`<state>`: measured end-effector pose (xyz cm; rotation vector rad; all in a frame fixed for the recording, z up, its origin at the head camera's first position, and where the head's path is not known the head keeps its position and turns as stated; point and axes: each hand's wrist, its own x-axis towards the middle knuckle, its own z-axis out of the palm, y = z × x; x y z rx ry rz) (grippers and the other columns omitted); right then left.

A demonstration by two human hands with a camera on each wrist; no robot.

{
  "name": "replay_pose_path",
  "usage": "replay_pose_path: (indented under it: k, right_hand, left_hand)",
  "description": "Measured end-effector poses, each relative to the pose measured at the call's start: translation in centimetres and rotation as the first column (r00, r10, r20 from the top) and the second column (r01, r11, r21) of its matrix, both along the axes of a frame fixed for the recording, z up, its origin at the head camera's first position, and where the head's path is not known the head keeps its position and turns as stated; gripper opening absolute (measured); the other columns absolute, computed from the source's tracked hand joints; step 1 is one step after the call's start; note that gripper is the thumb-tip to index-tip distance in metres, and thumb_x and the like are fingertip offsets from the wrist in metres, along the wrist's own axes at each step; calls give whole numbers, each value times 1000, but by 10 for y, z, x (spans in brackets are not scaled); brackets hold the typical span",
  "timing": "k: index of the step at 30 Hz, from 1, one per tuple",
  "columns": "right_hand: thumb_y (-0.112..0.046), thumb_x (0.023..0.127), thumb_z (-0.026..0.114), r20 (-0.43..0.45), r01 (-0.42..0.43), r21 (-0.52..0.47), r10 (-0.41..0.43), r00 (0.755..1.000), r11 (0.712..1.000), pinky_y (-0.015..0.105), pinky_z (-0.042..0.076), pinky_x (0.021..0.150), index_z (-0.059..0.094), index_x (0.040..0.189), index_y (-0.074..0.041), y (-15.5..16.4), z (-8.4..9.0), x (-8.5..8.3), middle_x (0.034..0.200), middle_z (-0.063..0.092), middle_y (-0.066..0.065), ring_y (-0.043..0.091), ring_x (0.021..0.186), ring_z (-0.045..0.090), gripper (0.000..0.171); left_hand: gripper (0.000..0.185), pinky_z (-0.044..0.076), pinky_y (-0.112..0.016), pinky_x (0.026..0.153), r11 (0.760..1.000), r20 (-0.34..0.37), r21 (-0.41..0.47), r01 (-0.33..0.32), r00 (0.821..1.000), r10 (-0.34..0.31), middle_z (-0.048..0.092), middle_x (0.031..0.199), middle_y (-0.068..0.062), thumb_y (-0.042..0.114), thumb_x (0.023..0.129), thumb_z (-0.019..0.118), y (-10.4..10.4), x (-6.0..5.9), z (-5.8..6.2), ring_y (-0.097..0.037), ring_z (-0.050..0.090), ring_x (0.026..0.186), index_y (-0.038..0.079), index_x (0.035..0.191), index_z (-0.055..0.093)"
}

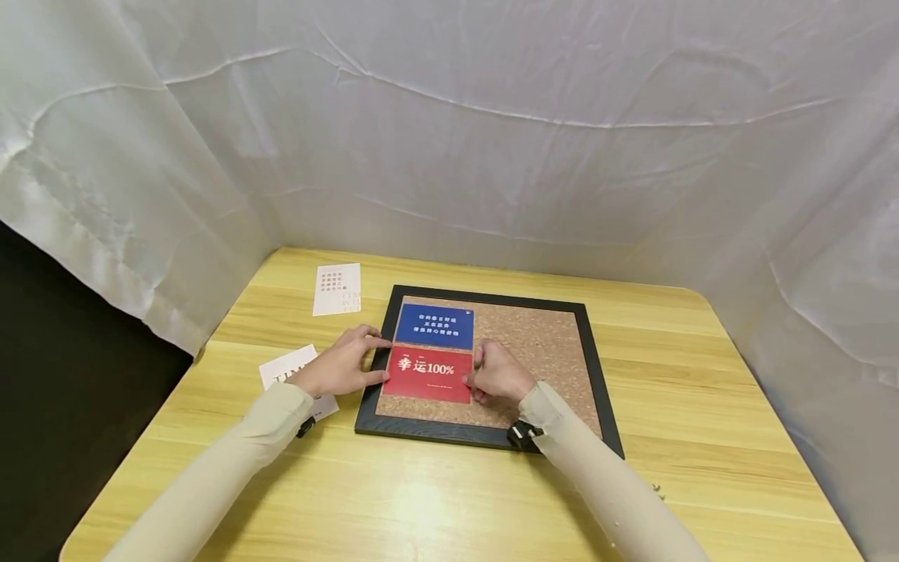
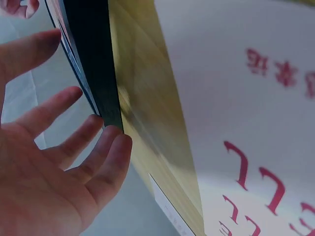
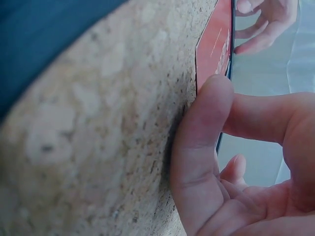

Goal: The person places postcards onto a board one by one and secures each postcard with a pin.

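A black-framed cork board (image 1: 485, 295) lies flat on the wooden table. A blue card (image 1: 434, 325) with white text sits in its upper left, and a red card (image 1: 428, 375) with white characters lies just below it. My left hand (image 1: 382, 359) rests at the red card's left edge, its straight fingers (image 2: 74, 123) touching the black frame (image 2: 93, 64). My right hand (image 1: 477, 378) is at the red card's right edge with curled fingers. Its thumb (image 3: 202, 147) lies on the cork (image 3: 98, 137) against the red card (image 3: 214, 49).
Two white cards lie left of the board, one (image 1: 337, 289) near the back and one (image 1: 284, 371) partly under my left wrist, close up (image 2: 256, 98) in the left wrist view. A few small pins (image 1: 658, 490) sit at the front right. White cloth (image 1: 492, 117) walls the table.
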<state>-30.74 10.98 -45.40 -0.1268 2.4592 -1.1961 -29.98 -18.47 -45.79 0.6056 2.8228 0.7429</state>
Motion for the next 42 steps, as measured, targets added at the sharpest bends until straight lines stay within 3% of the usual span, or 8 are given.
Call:
replay_pose_path:
  k: [9,14,26,32,38,42]
  right_hand:
    - [3,91,72,11,8,3,-8,1000,1000,26,54,46,49,100,4,0,0,0,62,63,10,15,47,59,24]
    - [3,92,71,15,5,3,-5,1000,1000,27,55,47,49,101,5,0,1,1,63,63,10,15,48,60,24]
    - [3,92,71,14,-9,-13,9,1000,1000,29,57,49,49,100,4,1,1,1,65,64,11,15,49,61,23]
    - [2,95,66,61,-15,-59,18,998,998,30,59,52,47,103,5,3,3,2,71,65,14,17,52,61,21]
    - [0,101,60,107,-26,-113,38,994,993,31,60,58,42,104,2,8,14,7,81,67,15,17,58,62,19]
    - [-1,102,58,61,-46,-102,53,997,994,32,60,59,42,100,-2,18,25,10,77,65,12,17,57,62,16]
  left_hand:
    - [55,36,-59,120,991,-51,-18,136,989,-137,50,156,-11,29,94,77,-1,3,-6,-37,43,142,6,142,62]
    - [52,41,-57,116,985,-67,-45,166,983,-168,53,157,-8,31,94,76,-3,2,-6,-35,45,140,8,140,65]
    - [49,43,-56,115,979,-80,-80,190,977,-196,55,154,-7,35,93,76,-3,-2,-7,-35,48,138,10,135,69]
    - [50,44,-55,114,980,-68,-76,183,980,-188,55,155,-7,35,93,77,-2,-3,-6,-35,48,137,10,135,69]
    - [50,43,-55,114,982,-61,-72,174,982,-178,55,154,-7,34,92,78,-2,-3,-6,-34,49,136,10,135,69]
    - [50,43,-55,114,983,-58,-66,171,983,-175,55,154,-6,34,92,77,-2,-2,-6,-33,49,135,9,135,69]
